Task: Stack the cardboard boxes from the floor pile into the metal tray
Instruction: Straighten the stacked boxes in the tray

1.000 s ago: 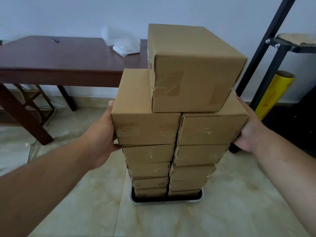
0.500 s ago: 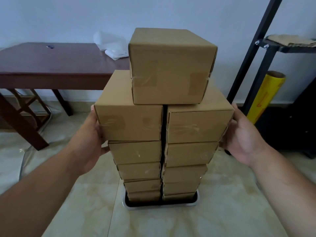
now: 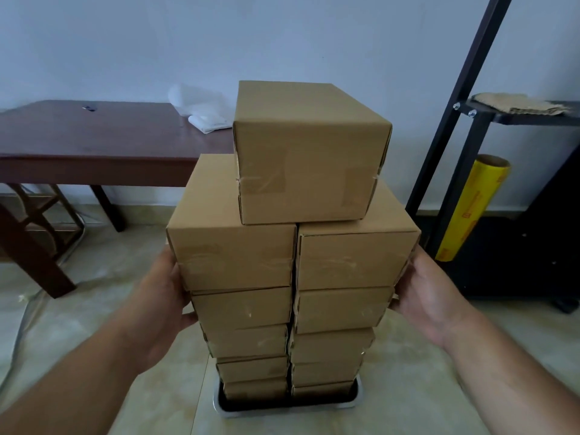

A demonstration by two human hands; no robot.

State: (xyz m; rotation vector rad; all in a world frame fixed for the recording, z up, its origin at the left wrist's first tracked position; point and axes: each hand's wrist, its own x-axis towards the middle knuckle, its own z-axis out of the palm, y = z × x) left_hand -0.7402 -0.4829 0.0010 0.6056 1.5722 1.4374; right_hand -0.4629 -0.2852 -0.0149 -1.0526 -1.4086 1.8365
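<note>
Two columns of brown cardboard boxes (image 3: 238, 259) rise side by side from a metal tray (image 3: 284, 410) on the tiled floor. A single box (image 3: 309, 152) sits on top, straddling both columns and turned slightly. My left hand (image 3: 163, 302) lies flat against the left column's upper boxes, fingers hidden behind them. My right hand (image 3: 430, 293) presses flat against the right column (image 3: 354, 259) at the same height. Neither hand lifts a box.
A dark wooden table (image 3: 94, 142) with white cloth or plastic (image 3: 201, 111) on it stands at the back left. A black metal rack (image 3: 464, 120) and a yellow film roll (image 3: 467, 208) stand at the right. Pale floor tiles surround the tray.
Both hands have slid a little lower along the stack's sides. The top box sits more centred and squarer over the two columns. The view has shifted slightly.
</note>
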